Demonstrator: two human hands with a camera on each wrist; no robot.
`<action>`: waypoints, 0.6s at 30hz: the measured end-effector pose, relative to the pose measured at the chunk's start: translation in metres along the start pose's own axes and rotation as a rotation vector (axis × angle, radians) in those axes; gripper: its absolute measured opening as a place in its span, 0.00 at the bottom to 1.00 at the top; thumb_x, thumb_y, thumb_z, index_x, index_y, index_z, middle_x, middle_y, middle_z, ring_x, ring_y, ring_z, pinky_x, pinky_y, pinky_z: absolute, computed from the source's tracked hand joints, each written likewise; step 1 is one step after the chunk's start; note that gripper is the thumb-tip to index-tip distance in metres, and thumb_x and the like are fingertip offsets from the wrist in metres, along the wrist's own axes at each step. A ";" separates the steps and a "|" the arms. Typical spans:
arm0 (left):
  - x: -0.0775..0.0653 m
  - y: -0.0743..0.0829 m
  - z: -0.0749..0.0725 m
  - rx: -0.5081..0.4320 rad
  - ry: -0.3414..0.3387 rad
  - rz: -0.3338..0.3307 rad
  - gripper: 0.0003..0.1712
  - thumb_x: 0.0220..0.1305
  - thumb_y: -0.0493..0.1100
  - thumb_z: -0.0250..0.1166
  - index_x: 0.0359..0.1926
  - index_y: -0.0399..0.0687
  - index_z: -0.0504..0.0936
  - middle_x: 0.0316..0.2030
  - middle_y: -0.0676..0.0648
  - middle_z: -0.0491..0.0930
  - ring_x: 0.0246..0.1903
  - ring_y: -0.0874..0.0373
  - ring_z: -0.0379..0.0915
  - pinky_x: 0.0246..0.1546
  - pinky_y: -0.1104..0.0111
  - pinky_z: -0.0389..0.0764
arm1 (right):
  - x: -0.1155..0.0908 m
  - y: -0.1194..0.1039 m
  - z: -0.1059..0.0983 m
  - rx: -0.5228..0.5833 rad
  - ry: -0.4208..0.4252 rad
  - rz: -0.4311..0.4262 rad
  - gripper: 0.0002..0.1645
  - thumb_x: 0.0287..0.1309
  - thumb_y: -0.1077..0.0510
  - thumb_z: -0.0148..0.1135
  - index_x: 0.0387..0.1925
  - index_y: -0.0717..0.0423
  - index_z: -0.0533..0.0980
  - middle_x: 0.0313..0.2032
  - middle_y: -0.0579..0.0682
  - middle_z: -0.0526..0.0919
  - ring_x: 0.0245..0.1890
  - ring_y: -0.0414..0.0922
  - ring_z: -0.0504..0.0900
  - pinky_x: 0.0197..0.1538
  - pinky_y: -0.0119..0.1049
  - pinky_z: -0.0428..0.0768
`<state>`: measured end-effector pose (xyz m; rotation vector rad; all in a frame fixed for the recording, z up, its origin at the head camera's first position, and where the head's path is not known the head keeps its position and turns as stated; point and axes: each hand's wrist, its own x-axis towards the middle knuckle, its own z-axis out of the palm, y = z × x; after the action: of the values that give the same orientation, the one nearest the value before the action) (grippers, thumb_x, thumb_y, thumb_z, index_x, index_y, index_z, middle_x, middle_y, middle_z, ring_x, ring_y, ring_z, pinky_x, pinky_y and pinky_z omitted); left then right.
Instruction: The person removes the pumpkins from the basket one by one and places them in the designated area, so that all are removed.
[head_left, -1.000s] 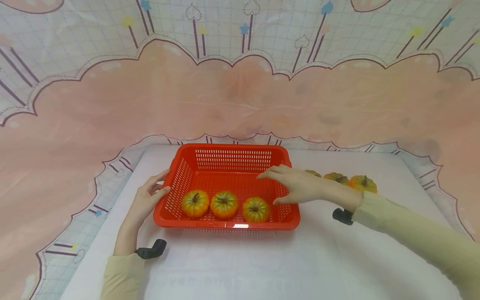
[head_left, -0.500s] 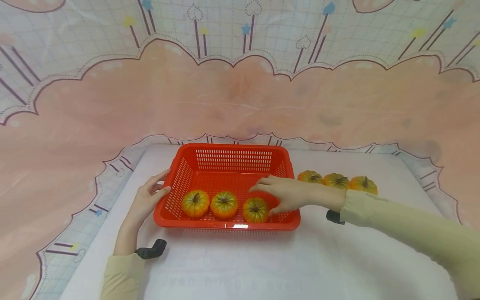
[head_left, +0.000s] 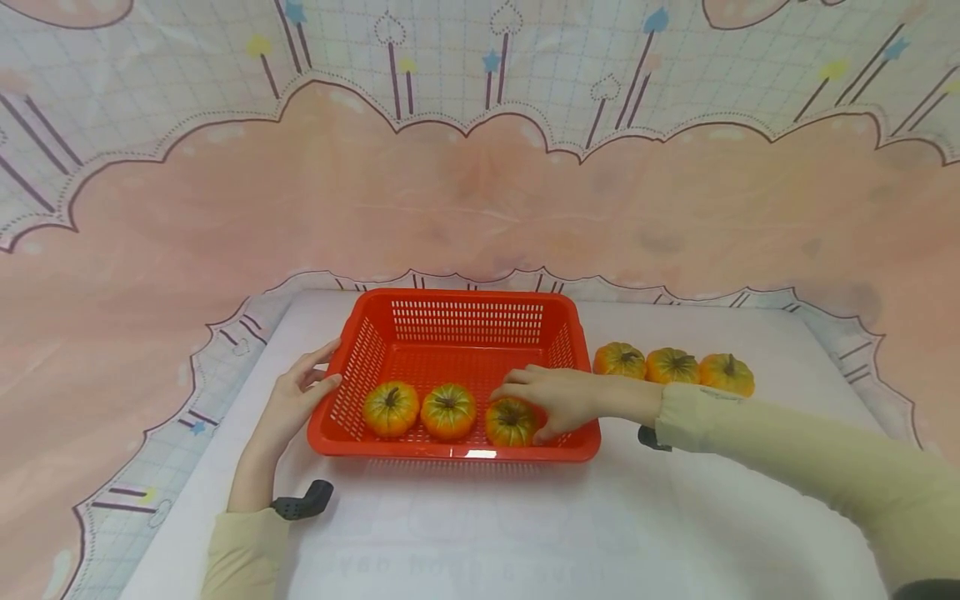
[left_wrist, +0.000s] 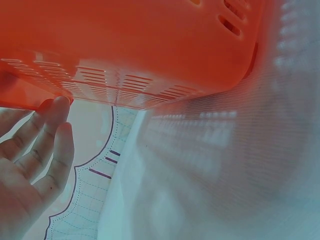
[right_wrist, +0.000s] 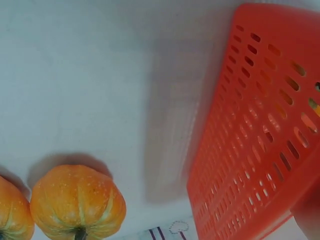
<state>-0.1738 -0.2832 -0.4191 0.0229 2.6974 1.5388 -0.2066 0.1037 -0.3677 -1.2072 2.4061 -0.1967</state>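
Note:
A red plastic basket [head_left: 465, 451] with slotted walls stands on the table. Three small orange-green pumpkins lie along its front: a left pumpkin [head_left: 391, 409], a middle pumpkin [head_left: 448, 411] and a right pumpkin [head_left: 510, 423]. My right hand [head_left: 558, 400] reaches over the basket's right rim, its fingers and thumb bent around the right pumpkin. At the left side, my left hand [head_left: 296, 396] rests its fingertips on the basket's rim, fingers fairly straight; in the left wrist view its fingertips [left_wrist: 61, 102] meet the rim from outside. The right wrist view hides most of the right hand behind the basket wall.
Three more pumpkins sit in a row on the table right of the basket: a near one [head_left: 619, 359], a middle one [head_left: 672, 364] and a far-right one [head_left: 726, 373]. A patterned cloth [head_left: 480, 200] hangs behind the white table [head_left: 465, 533].
My right hand has moved left and down into the basket, from above its right side to around the right pumpkin. My left hand and the basket stay in place.

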 end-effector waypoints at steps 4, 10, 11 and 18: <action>0.000 0.000 0.000 -0.001 -0.001 -0.001 0.35 0.69 0.54 0.55 0.74 0.61 0.55 0.68 0.44 0.63 0.55 0.54 0.68 0.46 0.71 0.81 | 0.004 0.000 0.002 -0.007 -0.007 -0.007 0.43 0.49 0.51 0.72 0.66 0.40 0.65 0.60 0.42 0.69 0.60 0.41 0.67 0.56 0.40 0.78; 0.000 -0.001 0.000 -0.016 -0.006 -0.002 0.35 0.70 0.53 0.55 0.74 0.60 0.55 0.67 0.42 0.64 0.57 0.49 0.67 0.45 0.71 0.82 | 0.011 0.001 0.006 0.004 -0.036 0.001 0.44 0.48 0.50 0.73 0.66 0.39 0.65 0.60 0.41 0.70 0.60 0.41 0.67 0.57 0.39 0.78; 0.000 -0.001 0.000 -0.018 -0.006 -0.002 0.35 0.70 0.53 0.55 0.74 0.60 0.55 0.67 0.42 0.64 0.57 0.50 0.67 0.45 0.72 0.82 | 0.013 0.001 0.007 0.002 -0.043 0.004 0.44 0.48 0.50 0.73 0.67 0.39 0.65 0.60 0.41 0.70 0.60 0.41 0.67 0.57 0.39 0.78; 0.000 -0.001 0.000 -0.023 -0.004 0.005 0.34 0.70 0.53 0.55 0.74 0.60 0.56 0.65 0.42 0.65 0.50 0.65 0.69 0.42 0.75 0.81 | 0.019 0.001 0.011 -0.022 -0.080 0.016 0.45 0.49 0.51 0.72 0.68 0.37 0.63 0.62 0.42 0.69 0.62 0.42 0.67 0.60 0.42 0.76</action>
<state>-0.1741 -0.2840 -0.4200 0.0323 2.6785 1.5692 -0.2125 0.0901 -0.3845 -1.1823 2.3537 -0.1144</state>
